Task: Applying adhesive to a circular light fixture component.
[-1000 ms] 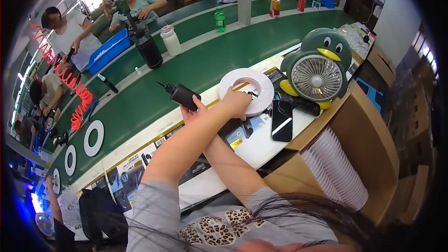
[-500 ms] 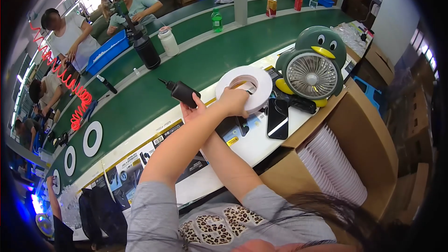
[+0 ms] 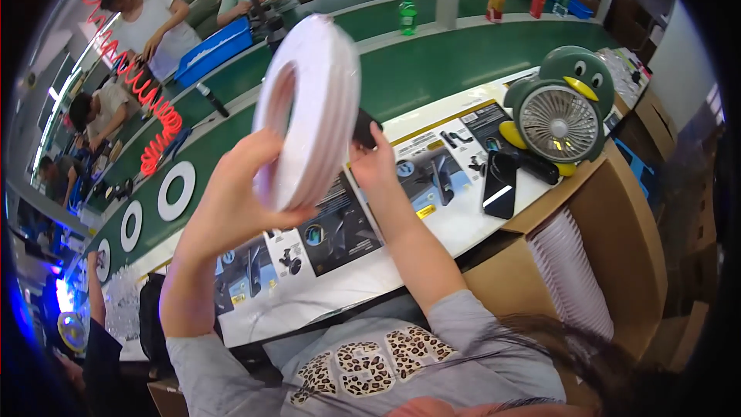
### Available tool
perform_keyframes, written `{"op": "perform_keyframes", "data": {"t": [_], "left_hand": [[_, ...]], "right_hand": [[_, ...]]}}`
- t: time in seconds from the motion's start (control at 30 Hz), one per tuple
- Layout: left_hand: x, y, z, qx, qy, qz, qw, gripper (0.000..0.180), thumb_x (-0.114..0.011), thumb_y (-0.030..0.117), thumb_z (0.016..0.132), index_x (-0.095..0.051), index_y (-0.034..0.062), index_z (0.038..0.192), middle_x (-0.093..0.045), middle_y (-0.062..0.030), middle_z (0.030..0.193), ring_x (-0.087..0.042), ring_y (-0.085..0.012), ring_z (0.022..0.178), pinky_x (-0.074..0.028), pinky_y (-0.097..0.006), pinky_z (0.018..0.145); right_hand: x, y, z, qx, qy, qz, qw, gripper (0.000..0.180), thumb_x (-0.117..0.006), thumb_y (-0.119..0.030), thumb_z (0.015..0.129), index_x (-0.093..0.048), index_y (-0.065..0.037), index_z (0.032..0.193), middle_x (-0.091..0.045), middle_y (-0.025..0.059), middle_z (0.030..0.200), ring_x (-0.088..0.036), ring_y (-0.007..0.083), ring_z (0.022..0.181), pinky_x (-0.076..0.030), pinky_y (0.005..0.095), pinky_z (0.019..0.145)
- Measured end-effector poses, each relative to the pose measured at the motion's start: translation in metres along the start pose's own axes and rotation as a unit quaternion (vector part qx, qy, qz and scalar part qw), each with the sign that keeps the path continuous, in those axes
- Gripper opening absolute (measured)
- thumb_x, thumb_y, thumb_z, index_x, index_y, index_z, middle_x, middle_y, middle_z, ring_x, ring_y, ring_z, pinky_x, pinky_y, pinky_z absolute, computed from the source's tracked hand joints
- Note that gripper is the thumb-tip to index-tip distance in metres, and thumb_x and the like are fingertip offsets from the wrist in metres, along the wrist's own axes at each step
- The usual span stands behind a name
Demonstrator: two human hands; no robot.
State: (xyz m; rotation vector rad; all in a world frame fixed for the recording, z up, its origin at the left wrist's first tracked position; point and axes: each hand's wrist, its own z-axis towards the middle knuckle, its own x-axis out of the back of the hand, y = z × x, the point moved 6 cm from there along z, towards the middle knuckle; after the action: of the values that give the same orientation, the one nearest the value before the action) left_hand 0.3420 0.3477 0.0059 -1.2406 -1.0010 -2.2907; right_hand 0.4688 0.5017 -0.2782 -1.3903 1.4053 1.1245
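A stack of flat white rings [image 3: 332, 123] stands tilted on edge, raised in front of me. My left hand [image 3: 243, 189] grips its lower left side, thumb and fingers wrapped round the rim. Just right of the stack, my right hand [image 3: 374, 161] holds a black squeeze bottle [image 3: 367, 130], mostly hidden behind the rings. Single white rings lie flat on the green conveyor belt to the left, one [image 3: 176, 191] nearest and another [image 3: 131, 222] further along.
Printed boxes [image 3: 340, 232] line the white ledge below my hands. A penguin-shaped fan [image 3: 559, 116] and a phone [image 3: 500, 185] are at the right, above an open carton [image 3: 617, 239] with stacked white cups. A blue bin [image 3: 214, 52] and co-workers are across the belt.
My arms have uncrossed. My left hand has brought the ring stack left and up, tilting it on edge. My right hand with the bottle is now right of it. The view has shifted.
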Motion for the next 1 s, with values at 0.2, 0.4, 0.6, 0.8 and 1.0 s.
{"op": "perform_keyframes", "data": {"t": [0.2, 0.4, 0.6, 0.8, 1.0], "left_hand": [[-0.024, -0.073, -0.112, 0.136, -0.104, 0.094, 0.981, 0.045, -0.084, 0.021, 0.053, -0.06, 0.0006, 0.086, -0.06, -0.016, 0.086, -0.056, -0.0355, 0.086, -0.044, -0.042, 0.081], [-0.098, -0.111, -0.145, 0.103, -0.186, 0.084, 0.973, 0.046, -0.082, 0.029, 0.057, -0.062, 0.0009, 0.088, -0.062, -0.0157, 0.088, -0.06, -0.0319, 0.089, -0.044, -0.042, 0.09], [-0.134, -0.106, -0.135, 0.01, -0.259, 0.248, 0.933, 0.044, -0.08, 0.032, 0.063, -0.065, 0.0047, 0.094, -0.062, -0.0093, 0.089, -0.062, -0.0243, 0.094, -0.035, -0.051, 0.104], [-0.137, -0.103, -0.132, 0.012, -0.291, 0.205, 0.934, 0.045, -0.08, 0.031, 0.063, -0.064, 0.004, 0.094, -0.061, -0.0086, 0.088, -0.063, -0.0245, 0.093, -0.034, -0.051, 0.105], [-0.138, -0.107, -0.137, 0.045, -0.273, 0.23, 0.933, 0.056, -0.081, 0.03, 0.062, -0.062, 0.0031, 0.107, -0.063, -0.0105, 0.096, -0.061, -0.0247, 0.1, -0.03, -0.054, 0.107]], "right_hand": [[-0.015, -0.004, -0.021, 0.031, 0.041, -0.043, 0.998, 0.035, -0.069, -0.017, 0.086, -0.05, -0.002, 0.111, -0.053, 0.0134, 0.111, -0.056, 0.0253, 0.104, -0.051, 0.0367, 0.095], [-0.018, -0.006, -0.028, 0.045, 0.049, -0.075, 0.995, 0.031, -0.066, -0.016, 0.088, -0.05, -0.001, 0.111, -0.054, 0.0135, 0.112, -0.056, 0.0255, 0.107, -0.05, 0.036, 0.097], [-0.024, -0.004, -0.034, 0.052, 0.056, -0.107, 0.991, 0.029, -0.064, -0.017, 0.09, -0.05, 0.0, 0.11, -0.055, 0.0125, 0.111, -0.057, 0.0241, 0.107, -0.05, 0.0353, 0.097], [-0.031, -0.008, -0.042, 0.064, 0.046, -0.124, 0.989, 0.032, -0.061, -0.02, 0.092, -0.049, 0.0, 0.114, -0.053, 0.0129, 0.116, -0.054, 0.0223, 0.109, -0.048, 0.0325, 0.098], [-0.029, -0.007, -0.04, 0.047, 0.037, -0.131, 0.99, 0.034, -0.062, -0.022, 0.093, -0.048, -0.001, 0.115, -0.052, 0.0128, 0.117, -0.053, 0.0216, 0.11, -0.047, 0.0325, 0.097]]}}
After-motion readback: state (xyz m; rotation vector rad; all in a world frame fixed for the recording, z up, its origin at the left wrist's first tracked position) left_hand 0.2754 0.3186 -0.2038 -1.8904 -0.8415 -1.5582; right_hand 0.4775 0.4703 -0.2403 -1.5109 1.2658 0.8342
